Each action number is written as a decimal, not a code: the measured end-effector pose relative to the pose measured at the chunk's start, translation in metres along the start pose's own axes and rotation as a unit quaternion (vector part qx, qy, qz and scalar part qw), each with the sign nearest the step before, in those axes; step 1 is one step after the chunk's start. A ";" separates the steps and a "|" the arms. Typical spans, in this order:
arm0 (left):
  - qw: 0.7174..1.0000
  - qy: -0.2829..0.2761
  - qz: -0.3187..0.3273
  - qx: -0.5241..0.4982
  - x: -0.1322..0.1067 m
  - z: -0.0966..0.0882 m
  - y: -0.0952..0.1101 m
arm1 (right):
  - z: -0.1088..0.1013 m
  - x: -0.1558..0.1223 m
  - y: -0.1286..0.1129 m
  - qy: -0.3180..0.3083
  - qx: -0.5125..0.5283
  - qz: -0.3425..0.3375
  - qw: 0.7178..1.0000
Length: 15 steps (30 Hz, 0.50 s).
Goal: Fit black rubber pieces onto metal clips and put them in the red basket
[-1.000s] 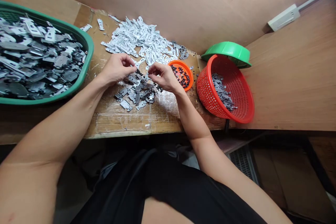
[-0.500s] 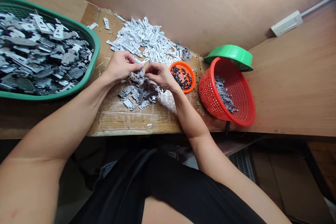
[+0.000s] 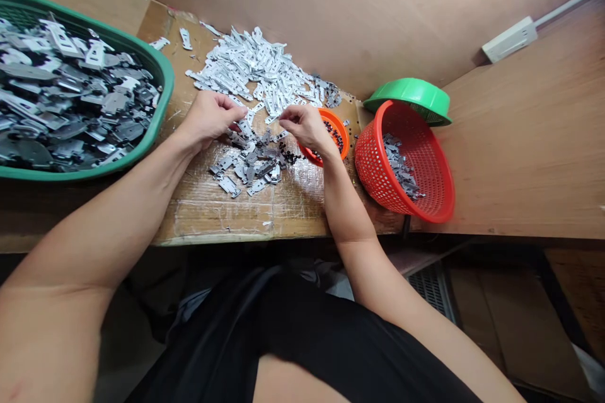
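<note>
My left hand (image 3: pixel 212 118) is closed, thumb and forefinger pinching a small metal plate (image 3: pixel 245 127) over a loose heap of grey metal plates (image 3: pixel 250 167). My right hand (image 3: pixel 308 131) hovers beside the orange dish (image 3: pixel 346 138), partly covering it. Its thumb and forefinger are pinched together; whatever lies between them is too small to make out. Small black parts (image 3: pixel 289 155) lie at the heap's right side, and more of them sit in the dish. Behind both hands spreads a pile of pale, long metal pieces (image 3: pixel 258 66).
A green basket (image 3: pixel 166 85) full of metal pieces stands at the left. At the right, a red perforated basket (image 3: pixel 368 160) leans tilted with grey parts inside, a bright green basket (image 3: pixel 411 96) behind it. Wooden walls enclose the cardboard-covered bench (image 3: pixel 227 223).
My right hand has moved right, away from my left hand, and now partly covers the orange dish. My left hand still pinches the plate. The whole view has shifted slightly.
</note>
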State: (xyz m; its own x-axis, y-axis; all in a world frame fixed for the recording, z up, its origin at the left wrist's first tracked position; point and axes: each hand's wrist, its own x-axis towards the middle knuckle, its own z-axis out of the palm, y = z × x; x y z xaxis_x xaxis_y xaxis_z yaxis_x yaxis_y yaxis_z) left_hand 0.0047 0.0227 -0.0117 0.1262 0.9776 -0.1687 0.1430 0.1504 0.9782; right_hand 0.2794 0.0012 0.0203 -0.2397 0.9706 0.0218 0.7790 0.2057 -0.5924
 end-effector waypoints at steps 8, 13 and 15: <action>0.998 -0.037 -0.048 -0.003 -0.007 -0.006 0.008 | -0.007 -0.013 0.029 -0.024 -0.123 0.019 0.992; 0.998 -0.042 -0.037 -0.005 -0.002 -0.005 0.003 | 0.005 -0.016 0.021 -0.037 -0.118 0.011 0.992; 0.998 -0.039 -0.040 -0.006 -0.002 -0.005 0.003 | 0.010 -0.012 0.021 -0.044 -0.135 0.008 0.990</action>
State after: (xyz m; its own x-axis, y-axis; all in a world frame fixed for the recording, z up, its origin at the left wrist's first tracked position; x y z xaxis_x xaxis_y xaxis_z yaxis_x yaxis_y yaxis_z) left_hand -0.0001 0.0224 -0.0077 0.1906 0.9480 -0.2549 0.1449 0.2297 0.9624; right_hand 0.2925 -0.0075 -0.0005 -0.2662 0.9618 -0.0630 0.9066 0.2277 -0.3552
